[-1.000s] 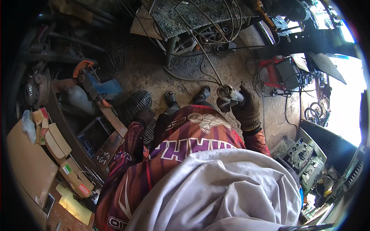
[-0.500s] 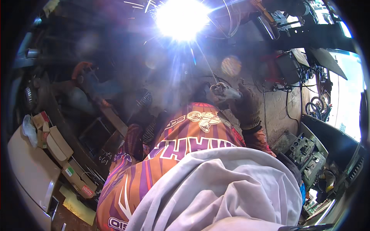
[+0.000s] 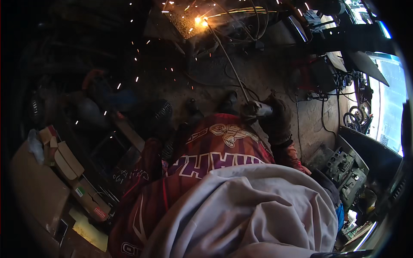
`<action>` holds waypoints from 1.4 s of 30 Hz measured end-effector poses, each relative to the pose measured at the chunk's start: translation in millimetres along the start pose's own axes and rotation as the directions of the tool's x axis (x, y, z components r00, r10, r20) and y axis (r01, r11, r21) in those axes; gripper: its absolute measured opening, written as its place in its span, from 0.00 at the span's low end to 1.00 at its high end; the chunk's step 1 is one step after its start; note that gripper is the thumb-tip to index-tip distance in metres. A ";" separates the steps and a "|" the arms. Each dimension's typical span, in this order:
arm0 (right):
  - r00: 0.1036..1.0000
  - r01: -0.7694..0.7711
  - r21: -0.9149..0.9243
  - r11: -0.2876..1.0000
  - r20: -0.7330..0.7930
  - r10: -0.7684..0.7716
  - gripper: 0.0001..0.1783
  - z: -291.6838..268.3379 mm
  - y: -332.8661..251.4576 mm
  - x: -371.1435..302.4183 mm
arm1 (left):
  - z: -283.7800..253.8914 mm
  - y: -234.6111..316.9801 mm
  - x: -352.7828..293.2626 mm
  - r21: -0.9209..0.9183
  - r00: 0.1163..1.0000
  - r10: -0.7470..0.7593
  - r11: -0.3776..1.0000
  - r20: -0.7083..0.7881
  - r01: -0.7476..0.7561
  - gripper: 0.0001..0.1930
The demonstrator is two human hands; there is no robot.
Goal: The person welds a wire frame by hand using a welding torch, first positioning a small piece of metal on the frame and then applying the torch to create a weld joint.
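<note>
Clamped around the holder (image 3: 260, 109), the gloved right hand (image 3: 276, 120) lies just right of the frame's centre. The rod (image 3: 227, 56) extends from the holder toward the upper centre, where its tip meets a bright orange glow (image 3: 201, 21) at the worktop (image 3: 184, 26). Glare hides the exact contact. Sparks scatter across the upper half of the frame.

The left hand (image 3: 160, 129) is in deep shadow left of centre; its grip cannot be determined.

Obstructions: loops of wire (image 3: 257, 23) hang at the upper centre, near the rod. Both feet (image 3: 229, 101) stand beyond the shirt (image 3: 215, 165), left of the holder. Grey cloth (image 3: 254, 210) covers the lower centre.

Surroundings, left: a plastic bag (image 3: 35, 147) sits beside cartons (image 3: 91, 202); a yellow sheet (image 3: 89, 231) lies below them, at the lower left.

Surroundings, right: a black cable (image 3: 323, 115) runs down the floor (image 3: 310, 129). Wheels (image 3: 353, 116) stand near the bright opening (image 3: 390, 99) at the right edge. A grey-green machine part (image 3: 344, 174) occupies the lower right, well apart from the rod.
</note>
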State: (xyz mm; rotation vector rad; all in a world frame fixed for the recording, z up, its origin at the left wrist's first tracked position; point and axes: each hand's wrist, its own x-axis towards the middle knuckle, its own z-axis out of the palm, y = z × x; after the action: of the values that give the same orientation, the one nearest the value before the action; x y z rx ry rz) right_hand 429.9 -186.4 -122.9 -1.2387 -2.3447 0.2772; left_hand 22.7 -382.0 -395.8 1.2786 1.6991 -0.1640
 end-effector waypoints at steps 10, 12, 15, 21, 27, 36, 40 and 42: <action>0.997 -0.058 -0.054 0.997 0.052 0.061 0.36 5.1 -8.3 -0.1 | -1.7 -0.8 -2.7 0.016 1.000 -0.003 1.000 0.023 0.003 0.22; 0.997 -0.055 -0.066 0.996 0.043 0.058 0.36 6.8 -8.1 0.1 | -0.7 -2.9 -2.9 0.027 1.000 -0.001 1.000 0.028 0.000 0.23; 0.995 -0.084 -0.060 0.995 0.047 0.087 0.36 8.5 -9.7 2.2 | 0.6 -5.5 -2.8 0.032 0.999 0.005 0.999 0.032 -0.006 0.23; 0.994 -0.084 -0.091 0.992 0.059 0.089 0.36 5.4 -12.9 9.3 | -1.5 -7.7 -1.0 0.041 0.999 0.006 0.999 0.038 -0.008 0.23; 0.997 -0.040 -0.185 0.982 0.064 0.053 0.41 2.5 -15.6 12.9 | -2.5 -6.8 0.8 0.039 0.999 0.010 0.999 0.047 -0.012 0.23; 0.998 -0.039 -0.145 0.989 0.048 0.047 0.41 5.8 -14.0 14.0 | -7.0 -10.1 -0.1 0.041 0.999 0.009 0.999 0.054 -0.011 0.24; 0.995 -0.060 -0.151 0.987 0.065 0.071 0.40 4.1 -20.2 16.8 | -1.0 -15.6 -1.8 0.042 0.999 0.005 0.999 0.040 -0.006 0.24; 0.999 0.025 -0.246 0.969 0.029 -0.019 0.41 3.1 -22.4 17.1 | -2.1 -16.4 -0.6 0.050 0.999 0.008 0.999 0.046 -0.011 0.24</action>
State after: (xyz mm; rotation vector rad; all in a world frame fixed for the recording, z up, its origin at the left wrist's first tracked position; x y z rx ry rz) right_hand 403.9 -185.0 -111.6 -1.3271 -2.4713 -0.0067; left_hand 8.3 -388.3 -401.0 1.3105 1.6587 -0.2303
